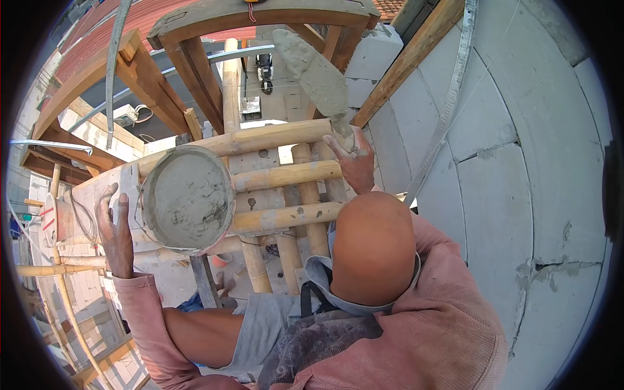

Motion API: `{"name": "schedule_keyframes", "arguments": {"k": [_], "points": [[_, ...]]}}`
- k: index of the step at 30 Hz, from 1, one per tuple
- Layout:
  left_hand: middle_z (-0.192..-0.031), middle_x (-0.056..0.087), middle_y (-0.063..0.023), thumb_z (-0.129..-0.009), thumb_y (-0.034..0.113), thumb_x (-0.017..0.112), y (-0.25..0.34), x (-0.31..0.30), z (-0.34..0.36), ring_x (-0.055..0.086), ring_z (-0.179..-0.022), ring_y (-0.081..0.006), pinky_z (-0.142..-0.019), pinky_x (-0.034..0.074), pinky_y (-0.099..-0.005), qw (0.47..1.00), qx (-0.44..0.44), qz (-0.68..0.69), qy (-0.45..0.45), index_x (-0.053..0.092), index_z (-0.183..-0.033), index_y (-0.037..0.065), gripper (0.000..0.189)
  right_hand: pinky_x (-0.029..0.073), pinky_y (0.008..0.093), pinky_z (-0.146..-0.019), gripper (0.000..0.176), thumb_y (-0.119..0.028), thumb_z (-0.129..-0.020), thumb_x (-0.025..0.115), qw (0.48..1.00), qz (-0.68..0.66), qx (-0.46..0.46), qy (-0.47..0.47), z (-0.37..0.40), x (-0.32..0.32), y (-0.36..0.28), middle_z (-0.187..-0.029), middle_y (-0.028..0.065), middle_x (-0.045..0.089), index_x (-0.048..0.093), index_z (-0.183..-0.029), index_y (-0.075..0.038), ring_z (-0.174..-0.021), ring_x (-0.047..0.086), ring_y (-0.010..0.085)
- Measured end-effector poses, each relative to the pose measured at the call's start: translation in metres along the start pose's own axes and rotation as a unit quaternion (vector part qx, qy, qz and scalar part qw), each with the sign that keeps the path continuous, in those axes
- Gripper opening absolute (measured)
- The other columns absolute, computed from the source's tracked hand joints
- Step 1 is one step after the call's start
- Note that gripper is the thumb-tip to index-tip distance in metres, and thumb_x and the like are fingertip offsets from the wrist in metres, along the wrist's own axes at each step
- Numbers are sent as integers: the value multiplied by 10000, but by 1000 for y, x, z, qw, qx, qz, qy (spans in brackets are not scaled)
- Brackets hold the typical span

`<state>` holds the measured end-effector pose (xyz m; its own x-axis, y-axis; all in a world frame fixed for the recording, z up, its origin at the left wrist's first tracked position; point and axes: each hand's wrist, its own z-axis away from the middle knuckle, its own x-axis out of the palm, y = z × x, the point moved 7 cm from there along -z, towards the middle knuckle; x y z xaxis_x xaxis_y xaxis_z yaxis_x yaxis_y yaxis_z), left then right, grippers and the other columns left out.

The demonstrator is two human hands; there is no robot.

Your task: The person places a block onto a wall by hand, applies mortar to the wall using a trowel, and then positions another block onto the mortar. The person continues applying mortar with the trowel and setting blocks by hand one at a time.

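Observation:
A round bucket (151, 207) of wet grey mortar (188, 201) stands on the bamboo platform, left of centre. My left hand (116, 224) is raised just to the left of its rim, fingers apart and holding nothing. At upper centre my right hand (354, 159), smeared with mortar, is closed around the handle end of a trowel (315, 75). The trowel's long blade points up and to the left, coated with grey mortar. Its handle is mostly hidden in my fingers.
Bamboo poles (286, 218) form the scaffold, with gaps showing the ground far below. A wall of pale blocks (494, 195) rises on the right. Wooden roof frames (195, 84) stand ahead. A metal strip (448, 110) and a wooden post (406, 65) lean near the wall.

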<state>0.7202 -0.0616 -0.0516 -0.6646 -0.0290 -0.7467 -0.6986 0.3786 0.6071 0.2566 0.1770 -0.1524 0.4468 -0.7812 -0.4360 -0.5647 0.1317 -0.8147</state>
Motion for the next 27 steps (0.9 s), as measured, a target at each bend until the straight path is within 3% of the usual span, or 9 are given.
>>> {"name": "schedule_keyframes", "arguments": {"k": [2, 7, 13, 20, 27], "points": [[-1411, 543, -153, -1024, 411, 574, -3, 3, -3, 460, -1364, -296, -1144, 327, -463, 1000, 0, -5, -4, 583, -1353, 41, 495, 517, 374, -790, 356, -268, -891, 795, 999, -16, 6, 36, -18, -27, 5, -934, 108, 668, 630, -1098, -30, -840, 650, 246], [-1428, 522, -146, -1032, 403, 570, -17, 12, -8, 450, -1374, -293, -1138, 333, -458, 1000, -10, -22, -17, 586, -1358, 63, 471, 507, 367, -777, 364, -279, -894, 794, 994, 21, 25, 109, -51, -91, 15, -932, 116, 664, 628, -1076, -11, -823, 630, 242], [-1422, 515, -150, -1035, 380, 579, -27, 17, -10, 455, -1363, -293, -1133, 337, -455, 999, 9, -24, -22, 588, -1352, 62, 449, 512, 447, -777, 459, -395, -902, 756, 969, 198, 10, 151, -84, -143, 30, -967, 185, 674, 624, -1071, 10, -881, 658, 373], [-1403, 527, -175, -1040, 359, 573, -24, 21, -12, 456, -1357, -311, -1141, 335, -432, 997, 7, -67, -36, 595, -1331, 40, 432, 524, 498, -916, 624, -470, -923, 671, 932, 316, 87, 155, -90, -157, 73, -1227, 275, 626, 579, -1242, 59, -1084, 638, 450], [-1394, 520, -186, -1035, 369, 574, -35, 29, -13, 448, -1351, -326, -1148, 328, -434, 998, 3, -48, -51, 585, -1335, 35, 449, 526, 497, -939, 638, -417, -931, 648, 938, 297, 126, 125, -93, -138, 88, -1260, 262, 594, 527, -1324, 71, -1116, 621, 462]]}}
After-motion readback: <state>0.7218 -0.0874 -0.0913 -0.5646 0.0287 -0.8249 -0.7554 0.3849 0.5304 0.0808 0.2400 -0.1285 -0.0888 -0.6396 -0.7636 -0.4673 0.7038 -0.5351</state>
